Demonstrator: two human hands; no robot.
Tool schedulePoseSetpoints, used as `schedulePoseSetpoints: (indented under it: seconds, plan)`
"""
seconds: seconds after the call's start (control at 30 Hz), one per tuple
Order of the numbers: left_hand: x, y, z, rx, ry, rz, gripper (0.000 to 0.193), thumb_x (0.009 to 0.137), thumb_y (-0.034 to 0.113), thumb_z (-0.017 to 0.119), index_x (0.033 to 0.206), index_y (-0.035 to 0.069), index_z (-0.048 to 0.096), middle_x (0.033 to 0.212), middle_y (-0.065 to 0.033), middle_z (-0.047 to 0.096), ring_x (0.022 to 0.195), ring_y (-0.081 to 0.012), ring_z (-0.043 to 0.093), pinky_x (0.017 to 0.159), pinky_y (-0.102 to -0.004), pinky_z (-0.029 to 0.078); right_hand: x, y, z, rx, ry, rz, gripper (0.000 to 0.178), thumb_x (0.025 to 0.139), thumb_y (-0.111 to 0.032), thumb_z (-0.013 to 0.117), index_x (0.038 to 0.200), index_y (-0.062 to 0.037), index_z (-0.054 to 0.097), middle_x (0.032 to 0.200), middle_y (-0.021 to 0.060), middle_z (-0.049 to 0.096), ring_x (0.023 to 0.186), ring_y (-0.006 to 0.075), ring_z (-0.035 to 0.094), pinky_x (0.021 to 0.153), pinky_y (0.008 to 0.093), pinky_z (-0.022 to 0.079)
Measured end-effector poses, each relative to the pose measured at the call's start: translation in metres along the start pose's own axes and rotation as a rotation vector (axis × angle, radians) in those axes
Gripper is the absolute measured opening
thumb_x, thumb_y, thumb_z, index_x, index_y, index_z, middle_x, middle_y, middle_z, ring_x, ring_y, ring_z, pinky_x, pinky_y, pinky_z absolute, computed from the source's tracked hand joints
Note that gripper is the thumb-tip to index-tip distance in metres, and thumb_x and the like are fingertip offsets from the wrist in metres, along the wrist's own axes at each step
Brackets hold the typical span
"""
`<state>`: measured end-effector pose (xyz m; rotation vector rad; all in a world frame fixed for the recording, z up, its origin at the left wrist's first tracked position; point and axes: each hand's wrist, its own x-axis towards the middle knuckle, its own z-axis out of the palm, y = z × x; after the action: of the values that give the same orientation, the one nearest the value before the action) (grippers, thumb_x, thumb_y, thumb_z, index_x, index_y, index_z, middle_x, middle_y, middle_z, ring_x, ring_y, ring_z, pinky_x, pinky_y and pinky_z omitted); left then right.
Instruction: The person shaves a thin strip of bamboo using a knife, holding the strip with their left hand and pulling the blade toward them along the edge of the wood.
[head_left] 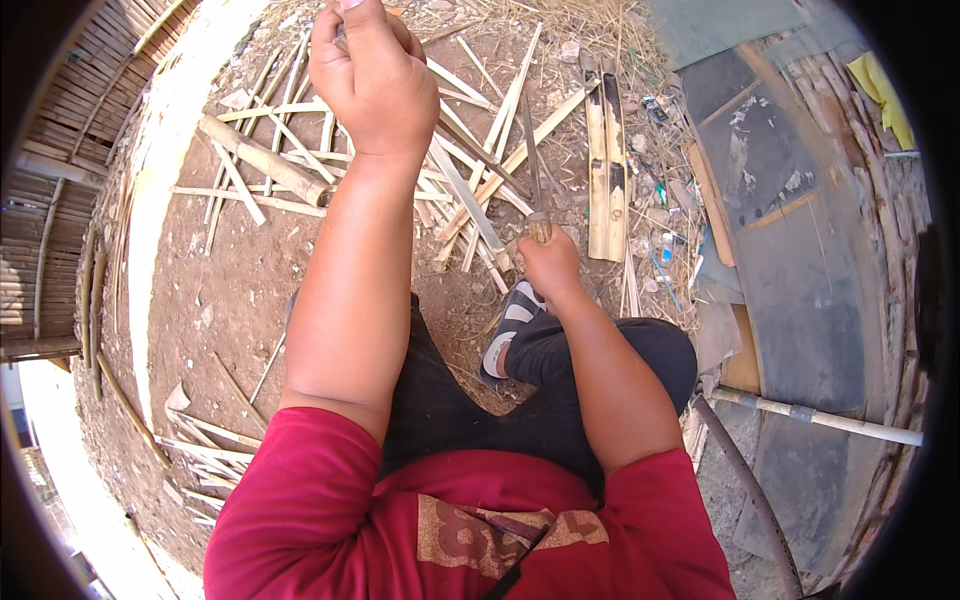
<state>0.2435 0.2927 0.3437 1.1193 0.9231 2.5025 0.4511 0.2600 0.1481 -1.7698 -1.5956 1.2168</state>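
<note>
My left hand (375, 85) is raised high in front of me, its fingers curled closed. Only a sliver of what it grips shows between the fingers, too little to name. Lower and to the right, my right hand (552, 268) is wrapped around the wooden handle of a long knife (532, 150). The thin, dark blade points away from me, over the bamboo strips (480, 195) scattered on the ground. My sandalled foot (510, 325) is just below the right hand.
A thick bamboo piece (265, 160) lies left among strips. Split bamboo halves (606, 180) with dark marks lie right, near litter (665, 245). Dark sheets (800, 270) and a pale pole (815, 415) line the right side. More strips (210, 455) lie lower left; a bamboo wall (65, 130) stands far left.
</note>
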Motion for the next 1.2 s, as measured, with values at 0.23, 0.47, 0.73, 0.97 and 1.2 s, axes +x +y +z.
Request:
schedulePoseSetpoints:
  seconds: [0.23, 0.47, 0.73, 0.97, 1.2]
  plan:
    - [-0.001, -0.01, 0.005, -0.193, 0.009, -0.041, 0.029, 0.108, 0.025, 0.048, 0.083, 0.012, 0.046, 0.058, 0.0041, 0.037, 0.047, -0.0061, 0.031, 0.044, -0.0242, 0.027, -0.021, -0.028, -0.01, 0.284, 0.166, -0.31, 0.034, 0.082, -0.019, 0.067, 0.106, 0.0034, 0.063, 0.089, 0.0206, 0.07, 0.081, 0.0355, 0.069, 0.077, 0.042, 0.052]
    - [-0.003, -0.009, 0.005, -0.102, 0.026, 0.013, 0.031, 0.109, 0.026, 0.047, 0.082, 0.013, 0.045, 0.057, 0.004, 0.037, 0.047, -0.006, 0.031, 0.043, -0.0242, 0.027, 0.001, 0.009, 0.017, -0.092, 0.013, -0.14, 0.037, 0.08, -0.021, 0.067, 0.109, 0.0022, 0.065, 0.094, 0.0253, 0.071, 0.088, 0.0394, 0.07, 0.08, 0.0453, 0.052]
    - [-0.001, -0.018, 0.002, -0.094, 0.014, 0.043, 0.031, 0.109, 0.025, 0.047, 0.081, 0.012, 0.045, 0.057, 0.0029, 0.038, 0.048, -0.0067, 0.032, 0.044, -0.025, 0.027, -0.027, -0.038, -0.013, 0.25, 0.132, -0.284, 0.035, 0.082, -0.02, 0.069, 0.109, 0.0023, 0.063, 0.087, 0.0184, 0.07, 0.08, 0.0338, 0.069, 0.076, 0.0424, 0.052]
    - [-0.005, -0.009, 0.003, 0.153, 0.044, 0.074, 0.043, 0.105, 0.029, 0.049, 0.067, 0.011, 0.042, 0.055, 0.0018, 0.035, 0.048, -0.0097, 0.032, 0.046, -0.0275, 0.026, -0.011, 0.017, 0.026, -0.213, -0.115, -0.201, 0.047, 0.08, -0.02, 0.067, 0.119, 0.0068, 0.061, 0.096, 0.0308, 0.07, 0.096, 0.0471, 0.068, 0.087, 0.0483, 0.053]
    - [0.002, -0.003, -0.003, -0.006, 0.036, 0.013, 0.044, 0.105, 0.028, 0.048, 0.066, 0.011, 0.039, 0.053, 0.0015, 0.036, 0.047, -0.0092, 0.03, 0.044, -0.0277, 0.024, -0.028, -0.025, 0.005, -0.052, -0.052, -0.249, 0.048, 0.078, -0.02, 0.068, 0.119, 0.0055, 0.063, 0.09, 0.0277, 0.071, 0.087, 0.0429, 0.07, 0.079, 0.0469, 0.054]
